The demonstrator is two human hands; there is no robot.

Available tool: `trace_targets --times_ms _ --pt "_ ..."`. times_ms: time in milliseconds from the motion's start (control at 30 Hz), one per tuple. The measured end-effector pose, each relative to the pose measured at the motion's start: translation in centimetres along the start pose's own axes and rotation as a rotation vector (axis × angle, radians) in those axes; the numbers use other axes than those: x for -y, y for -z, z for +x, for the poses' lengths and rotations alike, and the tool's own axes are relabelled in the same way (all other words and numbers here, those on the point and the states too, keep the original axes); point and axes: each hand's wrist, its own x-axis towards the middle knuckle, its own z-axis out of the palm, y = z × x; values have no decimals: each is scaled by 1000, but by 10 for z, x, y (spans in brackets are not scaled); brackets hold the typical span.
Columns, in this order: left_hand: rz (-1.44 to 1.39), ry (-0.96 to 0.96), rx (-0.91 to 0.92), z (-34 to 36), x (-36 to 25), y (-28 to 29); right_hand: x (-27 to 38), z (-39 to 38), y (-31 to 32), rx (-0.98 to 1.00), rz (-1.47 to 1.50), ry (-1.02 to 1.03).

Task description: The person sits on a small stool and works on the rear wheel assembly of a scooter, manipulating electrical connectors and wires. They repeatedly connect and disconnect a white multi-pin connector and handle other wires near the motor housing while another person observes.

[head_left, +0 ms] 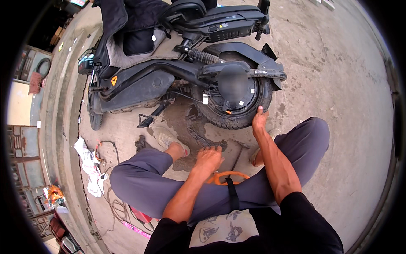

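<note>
A dark electric scooter [139, 86] is side-on in front of me, its rear end to the right. My right hand [259, 120] is closed on the lower right edge of its rear tyre [224, 122]; the thumb shows against the rubber and the other fingers are mostly hidden. My left hand [208, 160] is low between my knees, back upward, fingers slightly bent and apart, with nothing visible in it. Just beyond it, a dark plier-like tool [198, 137] lies on wet concrete. Between my feet is a hammer-like tool [239, 153] with a long handle.
An orange ring-shaped object [220, 178] sits under my legs. Cables [118, 207] and a white plastic bag [91, 167] lie to the left, near a step edge [69, 139]. The scooter's kickstand [154, 116] is down, beside a dark wet patch [179, 116].
</note>
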Motion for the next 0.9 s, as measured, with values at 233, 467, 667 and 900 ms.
trace_targets --times_ms 233,467,667,900 --pt "-57 -11 9 1 -2 -8 -25 11 -2 66 103 15" --pt "-66 10 61 3 -3 -12 -33 15 -6 39 97 74" --pt "-64 6 71 8 -2 -8 -23 13 -4 49 132 61" --pt "-75 14 104 9 -3 -8 -15 7 2 93 116 56"
